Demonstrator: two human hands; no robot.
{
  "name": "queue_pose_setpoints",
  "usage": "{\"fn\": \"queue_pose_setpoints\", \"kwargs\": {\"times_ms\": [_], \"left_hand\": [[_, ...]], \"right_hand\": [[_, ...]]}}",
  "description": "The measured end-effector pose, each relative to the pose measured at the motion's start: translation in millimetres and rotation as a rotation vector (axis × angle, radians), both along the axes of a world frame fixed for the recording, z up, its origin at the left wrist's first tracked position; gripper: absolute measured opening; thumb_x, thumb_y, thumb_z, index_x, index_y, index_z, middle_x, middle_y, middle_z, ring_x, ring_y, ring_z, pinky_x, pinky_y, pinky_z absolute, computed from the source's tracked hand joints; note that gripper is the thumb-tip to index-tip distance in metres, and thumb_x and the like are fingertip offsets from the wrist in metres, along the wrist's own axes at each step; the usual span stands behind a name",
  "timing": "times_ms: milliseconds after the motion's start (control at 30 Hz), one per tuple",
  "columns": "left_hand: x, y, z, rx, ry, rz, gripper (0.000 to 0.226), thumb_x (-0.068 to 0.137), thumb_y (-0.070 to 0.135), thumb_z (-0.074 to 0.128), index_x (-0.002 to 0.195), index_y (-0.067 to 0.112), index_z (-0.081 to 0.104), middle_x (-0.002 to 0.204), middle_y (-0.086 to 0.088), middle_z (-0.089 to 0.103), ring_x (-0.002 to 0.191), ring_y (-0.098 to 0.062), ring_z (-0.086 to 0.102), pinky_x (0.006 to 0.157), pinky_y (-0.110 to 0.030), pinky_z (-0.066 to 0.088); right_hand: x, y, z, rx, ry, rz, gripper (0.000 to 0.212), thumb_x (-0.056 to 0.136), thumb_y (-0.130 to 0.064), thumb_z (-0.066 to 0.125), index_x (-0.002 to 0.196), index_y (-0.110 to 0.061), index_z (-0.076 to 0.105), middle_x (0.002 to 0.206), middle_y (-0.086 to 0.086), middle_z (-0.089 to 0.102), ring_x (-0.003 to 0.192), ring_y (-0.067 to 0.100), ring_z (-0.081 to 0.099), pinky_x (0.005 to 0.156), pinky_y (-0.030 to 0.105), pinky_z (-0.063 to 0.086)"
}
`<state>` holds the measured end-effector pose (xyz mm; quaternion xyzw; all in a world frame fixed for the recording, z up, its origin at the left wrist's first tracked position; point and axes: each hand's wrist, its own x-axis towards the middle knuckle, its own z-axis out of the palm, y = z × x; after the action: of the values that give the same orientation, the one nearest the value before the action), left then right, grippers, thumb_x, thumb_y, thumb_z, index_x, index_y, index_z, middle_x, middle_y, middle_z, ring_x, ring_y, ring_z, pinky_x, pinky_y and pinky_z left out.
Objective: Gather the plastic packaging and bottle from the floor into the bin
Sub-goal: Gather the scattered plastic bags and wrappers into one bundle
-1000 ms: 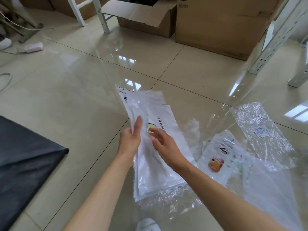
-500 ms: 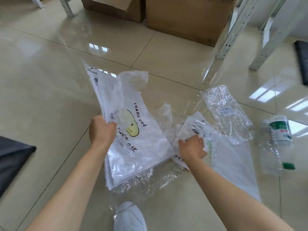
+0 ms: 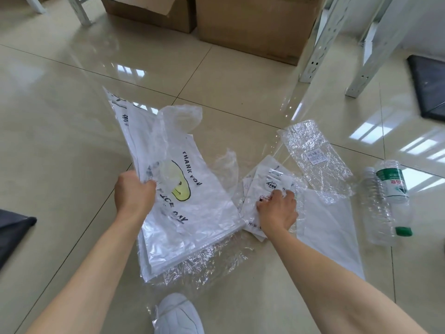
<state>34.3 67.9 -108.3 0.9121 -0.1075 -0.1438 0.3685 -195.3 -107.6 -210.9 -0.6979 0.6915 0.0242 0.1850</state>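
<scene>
My left hand is shut on the left edge of a stack of white and clear plastic bags, the top one printed "THANK YOU" with a yellow smiley. My right hand presses down on a small white printed pouch on the floor, fingers curled over it. A crinkled clear wrapper with a label lies beyond that, and a flat white bag lies right of the hand. Two empty clear bottles lie at the right, one with a green label and cap. The dark bin bag shows at the left edge.
Cardboard boxes stand at the back. White metal shelf legs rise at the back right, with a dark mat beside them. My white shoe is at the bottom on a sheet of clear film. The tiled floor is glossy.
My right hand left the bag stack and moved right onto the small white pouch. My left hand closed on the stack's edge. The view swung right, revealing the bottles.
</scene>
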Motion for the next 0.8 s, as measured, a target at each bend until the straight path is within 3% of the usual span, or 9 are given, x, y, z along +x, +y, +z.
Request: {"fn": "queue_pose_setpoints", "kwargs": {"times_ms": [100,200,267,333,367,400,533,700,800], "left_hand": [[-1,-1,0,0.001,-0.002,-0.017,0.013,0.085,0.003,0.062,0.079,-0.007,0.058,0.063,-0.008,0.05,0.064,-0.028,0.048,0.062,-0.033,0.042],[-3,-2,3,-0.002,-0.014,-0.024,0.012,0.085,0.004,0.062,0.081,-0.007,0.059,0.063,-0.008,0.05,0.065,-0.029,0.049,0.063,-0.034,0.043],[-4,-3,5,0.002,-0.025,-0.028,0.011,0.086,0.003,0.062,0.082,-0.007,0.061,0.061,-0.005,0.05,0.065,-0.03,0.05,0.063,-0.034,0.043],[-6,-4,6,0.008,-0.035,-0.027,0.013,0.086,0.003,0.062,0.083,-0.009,0.061,0.062,-0.009,0.054,0.065,-0.031,0.051,0.062,-0.038,0.048],[-7,-5,7,0.007,-0.04,-0.027,0.014,0.086,0.004,0.062,0.084,-0.01,0.062,0.067,-0.013,0.058,0.065,-0.034,0.055,0.063,-0.042,0.052],[-8,-6,8,0.008,-0.045,-0.028,0.014,0.085,0.004,0.062,0.086,-0.01,0.064,0.072,-0.017,0.064,0.067,-0.037,0.06,0.065,-0.045,0.054],[-17,-10,16,0.013,-0.038,-0.035,0.013,0.085,0.006,0.059,0.088,-0.003,0.069,0.08,-0.021,0.071,0.077,-0.041,0.068,0.067,-0.039,0.053],[-24,-11,21,-0.15,0.132,-0.035,0.012,0.084,0.014,0.062,0.085,0.005,0.072,0.073,-0.009,0.07,0.063,-0.03,0.063,0.067,-0.041,0.058],[-24,-7,19,-0.269,0.239,-0.002,0.012,0.08,0.018,0.067,0.085,0.009,0.074,0.075,-0.011,0.073,0.064,-0.03,0.066,0.066,-0.042,0.059]], "right_hand": [[-1,-2,0,0.053,-0.03,-0.121,0.073,0.077,-0.04,0.074,0.138,-0.016,0.041,0.145,0.015,0.033,0.13,0.032,0.037,0.098,0.047,0.04],[5,-9,1,0.043,-0.14,-0.161,0.082,0.08,-0.027,0.078,0.145,-0.009,0.03,0.136,0.02,0.042,0.124,0.035,0.045,0.095,0.044,0.044],[7,-17,4,0.037,-0.297,-0.242,0.071,0.085,-0.016,0.073,0.144,-0.007,0.034,0.132,0.019,0.051,0.118,0.036,0.054,0.093,0.042,0.047],[10,-21,13,0.002,-0.444,-0.267,0.036,0.091,-0.011,0.063,0.126,-0.007,0.054,0.113,0.014,0.066,0.102,0.034,0.063,0.079,0.037,0.049],[13,-22,20,-0.036,-0.473,-0.225,0.017,0.093,-0.014,0.059,0.109,-0.008,0.063,0.1,0.012,0.069,0.091,0.032,0.065,0.07,0.032,0.046],[19,-21,30,-0.084,-0.491,-0.151,0.013,0.094,-0.018,0.056,0.095,-0.01,0.066,0.089,0.009,0.068,0.082,0.029,0.063,0.064,0.03,0.041],[58,4,77,-0.116,-0.676,0.171,0.019,0.095,-0.03,0.058,0.095,-0.017,0.072,0.082,-0.002,0.068,0.073,0.016,0.061,0.062,0.024,0.043],[113,51,106,0.193,-0.953,0.403,0.029,0.085,-0.048,0.068,0.099,-0.023,0.075,0.087,-0.006,0.068,0.07,0.01,0.062,0.072,0.026,0.052],[127,64,103,0.42,-1.04,0.394,0.03,0.092,-0.04,0.061,0.079,-0.017,0.074,0.072,-0.015,0.066,0.061,0.003,0.057,0.067,0.024,0.049]]}}
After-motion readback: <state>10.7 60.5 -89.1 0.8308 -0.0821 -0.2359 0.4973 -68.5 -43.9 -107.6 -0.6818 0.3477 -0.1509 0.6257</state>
